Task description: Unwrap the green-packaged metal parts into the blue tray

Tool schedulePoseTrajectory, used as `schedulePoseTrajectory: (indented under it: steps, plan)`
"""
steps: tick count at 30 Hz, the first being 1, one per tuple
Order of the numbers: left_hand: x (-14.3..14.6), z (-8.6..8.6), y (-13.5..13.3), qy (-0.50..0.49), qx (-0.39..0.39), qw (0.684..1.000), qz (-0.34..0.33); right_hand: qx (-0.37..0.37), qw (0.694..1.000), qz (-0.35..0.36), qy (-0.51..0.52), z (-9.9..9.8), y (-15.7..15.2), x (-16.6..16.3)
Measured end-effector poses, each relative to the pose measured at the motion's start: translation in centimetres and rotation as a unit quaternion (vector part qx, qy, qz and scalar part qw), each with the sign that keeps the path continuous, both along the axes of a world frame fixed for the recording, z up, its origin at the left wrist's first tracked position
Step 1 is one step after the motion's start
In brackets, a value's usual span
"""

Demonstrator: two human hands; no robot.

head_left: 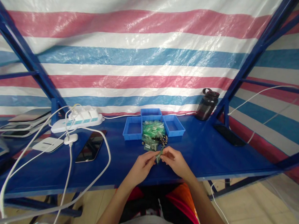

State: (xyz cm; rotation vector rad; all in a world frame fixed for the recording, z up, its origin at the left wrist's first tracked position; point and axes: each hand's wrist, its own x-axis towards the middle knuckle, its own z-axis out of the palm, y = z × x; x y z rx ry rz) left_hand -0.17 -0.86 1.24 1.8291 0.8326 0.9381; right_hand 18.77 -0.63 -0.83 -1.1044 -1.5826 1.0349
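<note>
Close to the table's front edge, my left hand and my right hand meet around a small greenish plastic bag. Fingers of both hands pinch it, and they cover part of it. What the bag holds is too small to make out. Just beyond my hands lies a pile of green plastic bags with white labels, heaped in and in front of a blue bin. One bag lies at the near side of the heap. Small dark and gold-coloured pieces are scattered beside it.
Blue bins flank the pile, with another bin behind. A dark bottle stands at the back right. Left are a power strip, a phone and looping white cables. Blue frame posts rise on both sides.
</note>
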Motion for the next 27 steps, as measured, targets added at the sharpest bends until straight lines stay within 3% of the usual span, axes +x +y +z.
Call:
schedulePoseTrajectory:
  steps: [8,13,17,22,27]
  plan:
    - [0.1,0.4,-0.3,0.03,0.058,0.998,-0.024,-0.035,0.996,0.052,0.065,1.0,-0.6,0.1]
    - [0.2,0.5,-0.5,0.052,0.077,0.995,-0.022,-0.031,0.996,0.067,0.047,0.8,-0.6,0.0]
    - [0.2,-0.3,-0.1,0.033,0.075,0.995,0.052,-0.04,0.997,0.042,0.055,0.5,-0.3,0.1]
    - [0.3,-1.3,0.7,-0.005,-0.002,0.989,0.151,-0.08,0.987,0.018,0.141,0.0,0.0,0.4]
    - [0.3,-0.6,0.5,0.044,0.001,0.994,0.095,-0.094,0.987,0.005,0.132,-0.4,0.2,0.3]
